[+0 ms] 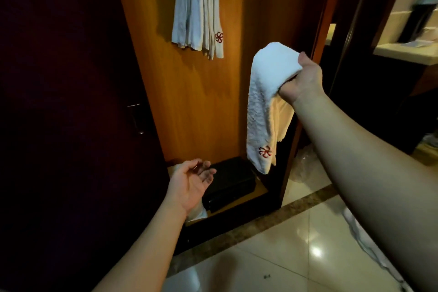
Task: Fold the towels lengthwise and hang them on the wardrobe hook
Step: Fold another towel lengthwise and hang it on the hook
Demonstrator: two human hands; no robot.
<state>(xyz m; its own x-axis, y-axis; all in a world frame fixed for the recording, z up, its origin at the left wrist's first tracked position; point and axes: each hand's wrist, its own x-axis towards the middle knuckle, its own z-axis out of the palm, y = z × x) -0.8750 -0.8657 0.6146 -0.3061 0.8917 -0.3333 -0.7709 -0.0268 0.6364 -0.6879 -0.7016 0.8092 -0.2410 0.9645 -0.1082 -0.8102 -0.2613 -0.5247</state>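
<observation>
Head view: the right hand (302, 79) grips a folded white towel (265, 111) at its doubled-over top, fingers curled round the bundle, so that the cloth hangs as a narrow strip in front of the wardrobe's wooden back panel (189, 102). The left hand (193, 181) is open, palm up, fingers relaxed, holding nothing, low near the black box (228, 182) on the wardrobe floor. Other towels (198, 7) already hang high on the panel (the hook itself is out of sight at the frame's top edge).

Handling, as judged: the held towel is soft, limp and light, with a nubbly terry surface that should not slip readily; its layers may slide apart if the grip loosens, so the fold at the top is the sensible place to hold, and the free hand could steady the hanging tail with the red emblem (265, 151).

Room for moving: open space lies between the held towel and the hanging ones. The wardrobe's right side frame (301, 149) stands close beside the held towel, and the dark door (71, 102) bounds the left.
</observation>
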